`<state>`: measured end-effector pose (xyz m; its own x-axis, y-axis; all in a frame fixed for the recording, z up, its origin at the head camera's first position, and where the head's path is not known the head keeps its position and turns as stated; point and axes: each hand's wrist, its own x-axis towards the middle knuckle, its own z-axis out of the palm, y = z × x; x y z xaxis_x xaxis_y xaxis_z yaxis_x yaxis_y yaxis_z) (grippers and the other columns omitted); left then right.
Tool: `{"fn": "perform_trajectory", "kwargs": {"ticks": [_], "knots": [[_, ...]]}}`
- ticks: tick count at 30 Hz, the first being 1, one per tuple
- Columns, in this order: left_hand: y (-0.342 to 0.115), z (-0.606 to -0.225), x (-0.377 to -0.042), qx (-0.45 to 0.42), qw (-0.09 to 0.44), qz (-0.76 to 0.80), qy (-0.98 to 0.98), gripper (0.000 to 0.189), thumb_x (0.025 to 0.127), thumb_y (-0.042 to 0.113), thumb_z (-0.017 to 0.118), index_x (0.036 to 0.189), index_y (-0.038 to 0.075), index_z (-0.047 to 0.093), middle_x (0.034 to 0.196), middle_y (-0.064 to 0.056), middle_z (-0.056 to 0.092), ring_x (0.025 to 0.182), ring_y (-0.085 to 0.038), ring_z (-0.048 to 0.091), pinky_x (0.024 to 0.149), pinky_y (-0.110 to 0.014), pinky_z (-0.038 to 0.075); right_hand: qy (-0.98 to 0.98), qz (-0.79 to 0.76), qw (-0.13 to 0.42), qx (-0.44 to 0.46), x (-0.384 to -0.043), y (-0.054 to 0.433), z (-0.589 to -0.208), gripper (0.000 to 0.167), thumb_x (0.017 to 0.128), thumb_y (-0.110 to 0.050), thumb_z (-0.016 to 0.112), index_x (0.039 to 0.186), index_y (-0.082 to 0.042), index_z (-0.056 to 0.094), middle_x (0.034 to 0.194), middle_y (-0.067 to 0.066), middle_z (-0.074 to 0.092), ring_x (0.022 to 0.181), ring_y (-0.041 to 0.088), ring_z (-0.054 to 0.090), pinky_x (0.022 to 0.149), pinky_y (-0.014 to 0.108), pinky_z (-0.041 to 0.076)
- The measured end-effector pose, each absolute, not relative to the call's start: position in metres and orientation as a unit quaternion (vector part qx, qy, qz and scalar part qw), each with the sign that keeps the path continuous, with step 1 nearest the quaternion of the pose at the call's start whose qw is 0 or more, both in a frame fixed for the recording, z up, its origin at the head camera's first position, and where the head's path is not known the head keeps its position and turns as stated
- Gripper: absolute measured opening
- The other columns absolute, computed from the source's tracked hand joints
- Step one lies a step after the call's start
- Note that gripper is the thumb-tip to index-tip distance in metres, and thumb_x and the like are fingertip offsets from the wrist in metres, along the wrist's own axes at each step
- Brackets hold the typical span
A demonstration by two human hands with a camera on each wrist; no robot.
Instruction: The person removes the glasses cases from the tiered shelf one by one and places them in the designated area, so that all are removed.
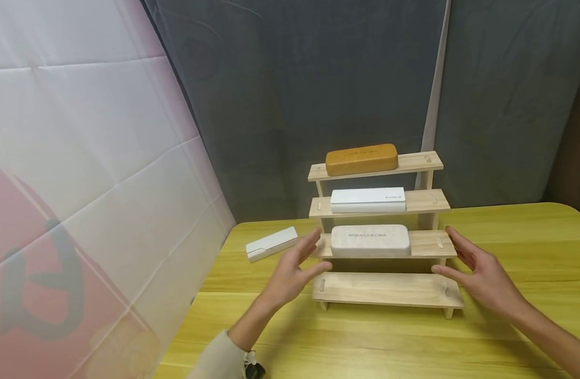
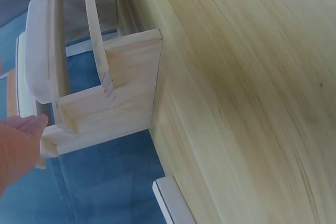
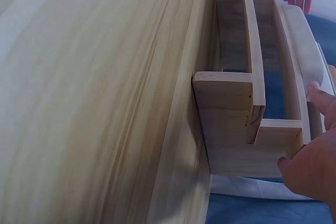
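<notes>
A four-tier wooden display rack [image 1: 387,289] stands between both hands. My left hand [image 1: 290,271], thumb and fingers spread, is beside its left end at the second tier from the bottom. At the right end of that tier, my right hand [image 1: 486,273] has its fingertips right at the shelf's edge and its thumb lower down. An off-white case [image 1: 370,241] with dark lettering sits on this tier. Above it lie a slim white case [image 1: 368,200] and, on the top tier, a brown-orange case [image 1: 362,159]. The lowest tier is bare.
Left of the rack, another slim white case [image 1: 272,244] lies at an angle on the yellow wood-grain table [image 1: 366,347]. Dark grey curtain fabric [image 1: 295,95] hangs behind the table. A white printed sheet [image 1: 91,131] rises along the left side.
</notes>
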<state>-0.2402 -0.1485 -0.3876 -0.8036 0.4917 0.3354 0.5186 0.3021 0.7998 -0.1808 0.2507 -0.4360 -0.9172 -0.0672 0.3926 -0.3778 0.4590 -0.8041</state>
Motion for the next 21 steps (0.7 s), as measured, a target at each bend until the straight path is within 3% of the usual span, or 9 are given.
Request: {"fn": "perform_trajectory", "kwargs": {"ticks": [7,11,15,21], "knots": [[-0.144,-0.390,-0.241,-0.303,0.006,-0.495,-0.815,0.083,0.099,0.025,0.080,0.166,0.007,0.035,0.170,-0.008,0.036,0.150,-0.028,0.045,0.121,-0.039,0.039,-0.843,0.498,0.153,0.135,-0.183,0.251,-0.436,0.094,0.096,-0.016,0.081,0.169,-0.006,0.022,0.169,0.028,0.025,0.139,-0.018,0.027,0.101,-0.002,0.032],[-0.141,-0.391,-0.241,-0.297,0.000,-0.494,-0.818,0.083,0.098,0.027,0.080,0.166,0.009,0.035,0.169,-0.005,0.037,0.150,-0.027,0.045,0.120,-0.041,0.040,-0.848,0.492,0.148,0.129,-0.185,0.251,-0.435,0.094,0.097,-0.018,0.081,0.169,-0.005,0.021,0.169,0.028,0.024,0.154,0.012,0.029,0.101,-0.002,0.030],[-0.137,-0.392,-0.242,-0.299,-0.004,-0.494,-0.816,0.083,0.098,0.026,0.080,0.166,0.010,0.035,0.169,-0.006,0.037,0.149,-0.026,0.045,0.118,-0.042,0.042,-0.853,0.487,0.142,0.123,-0.188,0.250,-0.434,0.095,0.097,-0.019,0.082,0.168,-0.003,0.021,0.169,0.029,0.023,0.150,0.047,0.030,0.100,-0.003,0.029],[-0.132,-0.394,-0.244,-0.307,-0.005,-0.493,-0.814,0.082,0.098,0.023,0.079,0.166,0.008,0.036,0.169,-0.006,0.037,0.147,-0.027,0.049,0.117,-0.040,0.044,-0.855,0.484,0.136,0.124,-0.195,0.252,-0.433,0.095,0.096,-0.015,0.082,0.167,0.002,0.021,0.168,0.033,0.023,0.146,0.057,0.032,0.099,-0.003,0.029]]}}
